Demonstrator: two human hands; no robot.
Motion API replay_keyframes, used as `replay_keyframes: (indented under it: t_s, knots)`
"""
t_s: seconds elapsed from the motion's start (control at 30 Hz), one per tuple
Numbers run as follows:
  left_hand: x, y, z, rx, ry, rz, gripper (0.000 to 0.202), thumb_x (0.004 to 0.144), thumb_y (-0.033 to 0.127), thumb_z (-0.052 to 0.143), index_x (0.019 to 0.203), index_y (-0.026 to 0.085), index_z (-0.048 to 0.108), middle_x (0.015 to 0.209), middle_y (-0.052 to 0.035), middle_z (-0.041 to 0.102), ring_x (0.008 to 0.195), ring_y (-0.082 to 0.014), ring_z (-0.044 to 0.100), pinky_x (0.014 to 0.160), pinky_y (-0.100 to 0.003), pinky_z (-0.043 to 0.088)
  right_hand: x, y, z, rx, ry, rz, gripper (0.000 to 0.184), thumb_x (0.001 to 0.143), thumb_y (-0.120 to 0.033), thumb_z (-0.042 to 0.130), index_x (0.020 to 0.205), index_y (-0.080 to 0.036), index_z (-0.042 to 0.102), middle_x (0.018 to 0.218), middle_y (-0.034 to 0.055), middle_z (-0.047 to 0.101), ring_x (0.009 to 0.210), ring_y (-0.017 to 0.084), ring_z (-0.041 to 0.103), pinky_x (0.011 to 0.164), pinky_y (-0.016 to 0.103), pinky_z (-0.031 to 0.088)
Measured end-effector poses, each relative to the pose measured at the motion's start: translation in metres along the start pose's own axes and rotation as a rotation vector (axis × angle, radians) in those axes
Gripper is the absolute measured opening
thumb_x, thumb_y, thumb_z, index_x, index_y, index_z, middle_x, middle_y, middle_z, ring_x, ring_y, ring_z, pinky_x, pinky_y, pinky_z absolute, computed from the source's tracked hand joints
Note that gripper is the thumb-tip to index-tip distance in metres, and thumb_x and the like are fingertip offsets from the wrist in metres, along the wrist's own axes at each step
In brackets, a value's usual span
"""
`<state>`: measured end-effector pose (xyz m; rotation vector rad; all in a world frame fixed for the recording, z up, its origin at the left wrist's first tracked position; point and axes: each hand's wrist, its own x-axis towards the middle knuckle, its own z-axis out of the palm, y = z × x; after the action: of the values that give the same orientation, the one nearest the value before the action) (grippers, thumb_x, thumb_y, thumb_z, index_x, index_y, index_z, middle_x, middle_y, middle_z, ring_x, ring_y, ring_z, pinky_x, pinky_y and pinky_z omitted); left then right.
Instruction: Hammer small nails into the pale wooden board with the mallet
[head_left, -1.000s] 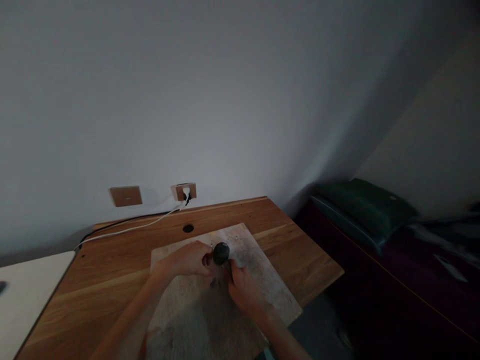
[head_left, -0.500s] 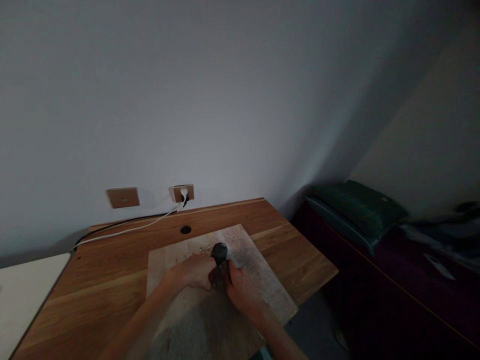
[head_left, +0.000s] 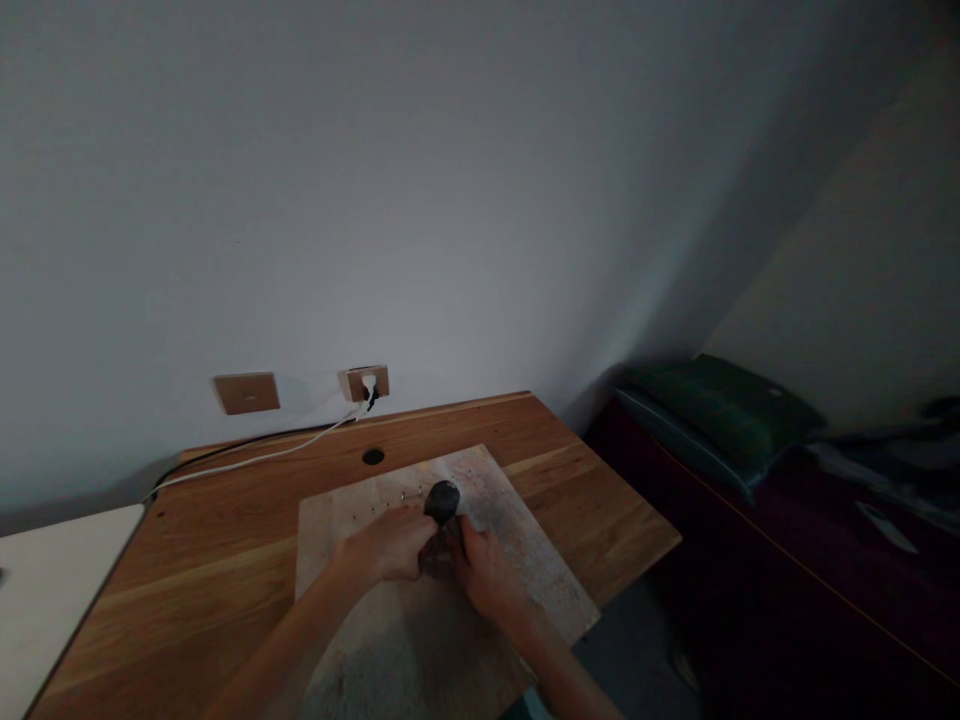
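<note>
Both of my hands close round a dark tool with a round black head [head_left: 442, 502], low over a worn board [head_left: 360, 625]. My left hand [head_left: 394, 545] grips it from the left, with the fingers curled in just below the head. On the other side, my right hand [head_left: 484, 575] wraps a dark handle part, the thumb lying along it. The fingers hide most of the tool, so its exact kind cannot be made out. Small shiny metal pins [head_left: 403, 496], nails or screws, stick up from the board in a row, left of the tool's head.
The board lies on a wooden desk [head_left: 592, 500] against the wall. A white cable [head_left: 262, 458] and a black one run to a wall socket [head_left: 367, 384]. At left is a white surface [head_left: 60, 590]; a green cushion [head_left: 742, 415] lies at right beyond the desk edge.
Both hands keep their hold on the dark tool in nearly the same spot. The whole view has shifted very slightly.
</note>
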<state>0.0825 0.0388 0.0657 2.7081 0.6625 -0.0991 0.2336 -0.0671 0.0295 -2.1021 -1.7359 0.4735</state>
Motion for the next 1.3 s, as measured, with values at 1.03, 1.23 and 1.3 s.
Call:
replay_keyframes:
  t_s: [1.03,1.23,1.3]
  knots:
    - [0.000,-0.077,-0.016,-0.178,0.230,-0.197,0.040,0.071,-0.003,0.050,0.098,0.019,0.069,0.089,-0.0054,0.074,0.085,-0.0199,0.069,0.078,-0.026,0.047,0.001,-0.003,0.001,-0.040,-0.012,0.031,0.035,0.105,-0.034,0.039,0.127,-0.017,0.060,0.099,0.0123,0.074,0.092,0.026,0.070,0.075,0.030,0.047]
    - [0.003,-0.089,-0.007,-0.252,0.245,-0.167,0.040,0.070,-0.001,0.050,0.099,0.019,0.068,0.086,-0.0042,0.073,0.083,-0.0192,0.069,0.075,-0.025,0.048,0.001,0.000,0.005,-0.057,-0.013,0.045,0.038,0.105,-0.036,0.038,0.130,-0.018,0.059,0.101,0.0125,0.074,0.093,0.026,0.071,0.075,0.031,0.048]
    - [0.003,-0.091,-0.005,-0.257,0.251,-0.164,0.040,0.070,0.001,0.049,0.100,0.019,0.069,0.085,-0.0040,0.073,0.083,-0.0194,0.069,0.076,-0.026,0.049,0.001,0.000,0.004,-0.052,-0.016,0.040,0.039,0.105,-0.037,0.036,0.129,-0.018,0.059,0.101,0.0128,0.074,0.093,0.026,0.071,0.075,0.031,0.048]
